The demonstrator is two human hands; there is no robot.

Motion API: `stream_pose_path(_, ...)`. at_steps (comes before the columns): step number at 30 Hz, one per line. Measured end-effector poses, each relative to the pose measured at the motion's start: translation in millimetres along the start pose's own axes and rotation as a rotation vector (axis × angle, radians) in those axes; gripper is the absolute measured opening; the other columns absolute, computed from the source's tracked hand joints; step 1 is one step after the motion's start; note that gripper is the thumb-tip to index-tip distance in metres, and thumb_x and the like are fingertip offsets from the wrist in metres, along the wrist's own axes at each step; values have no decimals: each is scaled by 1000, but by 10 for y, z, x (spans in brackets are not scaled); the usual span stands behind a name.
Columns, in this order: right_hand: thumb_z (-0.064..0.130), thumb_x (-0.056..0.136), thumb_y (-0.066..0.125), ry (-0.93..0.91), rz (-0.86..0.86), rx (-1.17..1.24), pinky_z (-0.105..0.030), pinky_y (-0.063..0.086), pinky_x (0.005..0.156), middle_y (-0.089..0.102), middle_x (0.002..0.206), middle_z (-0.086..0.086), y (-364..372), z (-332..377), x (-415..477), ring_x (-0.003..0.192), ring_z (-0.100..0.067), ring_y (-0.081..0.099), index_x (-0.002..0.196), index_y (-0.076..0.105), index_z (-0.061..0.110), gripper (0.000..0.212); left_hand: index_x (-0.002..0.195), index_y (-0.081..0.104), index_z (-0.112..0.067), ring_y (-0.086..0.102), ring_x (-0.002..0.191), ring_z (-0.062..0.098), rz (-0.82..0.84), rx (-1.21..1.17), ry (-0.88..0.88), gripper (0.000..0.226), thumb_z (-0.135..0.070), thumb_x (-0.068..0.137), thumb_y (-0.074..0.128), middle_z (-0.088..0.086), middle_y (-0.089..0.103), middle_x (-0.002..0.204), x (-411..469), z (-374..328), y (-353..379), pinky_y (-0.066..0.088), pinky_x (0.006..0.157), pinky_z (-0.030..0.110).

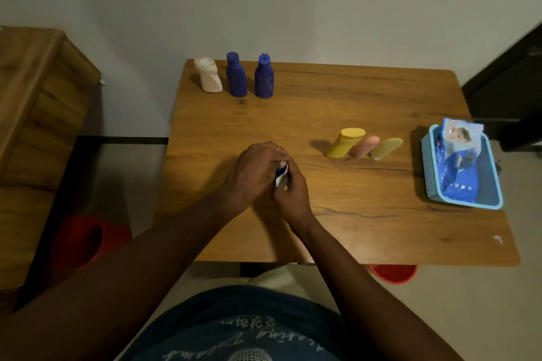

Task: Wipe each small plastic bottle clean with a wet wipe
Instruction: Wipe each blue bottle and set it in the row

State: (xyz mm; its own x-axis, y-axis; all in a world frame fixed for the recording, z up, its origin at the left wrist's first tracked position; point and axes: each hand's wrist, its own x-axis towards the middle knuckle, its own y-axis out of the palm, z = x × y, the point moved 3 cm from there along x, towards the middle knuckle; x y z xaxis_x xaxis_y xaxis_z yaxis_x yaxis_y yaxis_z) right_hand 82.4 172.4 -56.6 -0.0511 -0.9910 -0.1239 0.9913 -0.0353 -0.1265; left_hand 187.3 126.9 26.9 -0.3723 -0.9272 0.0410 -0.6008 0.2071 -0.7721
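My left hand [252, 176] and my right hand [293, 193] meet over the middle of the wooden table [337, 228]. Between them sits a small blue bottle [281, 170], mostly hidden, with a white wet wipe [281, 179] against it. The left hand curls round the bottle and the right hand pinches the wipe. At the far left stand a white bottle [208, 75] and two blue bottles [236, 75] [264, 76]. To the right stand a yellow bottle [346, 142], a pink bottle [364, 147] and an olive bottle [386, 148].
A light blue basket [428, 167] at the right edge holds a wet wipe pack [459, 138] and blue plastic. A wooden cabinet [38, 114] stands to the left. A red stool [85, 240] sits on the floor, and a red bucket [393, 272] sits under the table's front edge.
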Motion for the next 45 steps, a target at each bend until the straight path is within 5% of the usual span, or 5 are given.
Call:
stream_pose_path(8,2,83,69,199,58,-76,-35,53,84,70,114,-1,107,-201,236,102,-14,67,123,59,16,44,114,76,-9,66,109,15,-6,12,-61,25,-6,94,62,3,72,117,7,-10,28,51,99,34)
stream_pose_path(18,-3,78,60,74,56,-23,-23,45,109,59,140,1,34,-125,-91,130,-10,54,146,47,19,72,112,77,-8,68,106,18,24,0,-34,25,-4,92,62,6,73,116,-5,12,9,52,97,35)
stream_pose_path(26,-3,77,67,270,115,-144,-38,52,77,72,105,-7,49,-261,319,94,-22,68,115,62,12,41,113,76,-6,67,109,19,15,8,-45,24,-3,92,64,6,73,117,14,16,32,51,99,37)
stream_pose_path(36,0,73,65,119,39,-21,-30,45,110,57,144,-2,9,-157,-120,133,-15,52,151,44,15,82,112,77,-6,69,107,19,17,-7,-23,25,-2,92,63,7,74,116,-9,42,19,53,96,36)
stream_pose_path(45,2,80,66,200,59,-86,-35,54,84,71,112,-2,37,-82,173,101,-17,67,124,60,15,46,115,75,-7,66,111,18,27,40,-36,26,-3,94,61,6,72,120,-12,1,15,52,99,37)
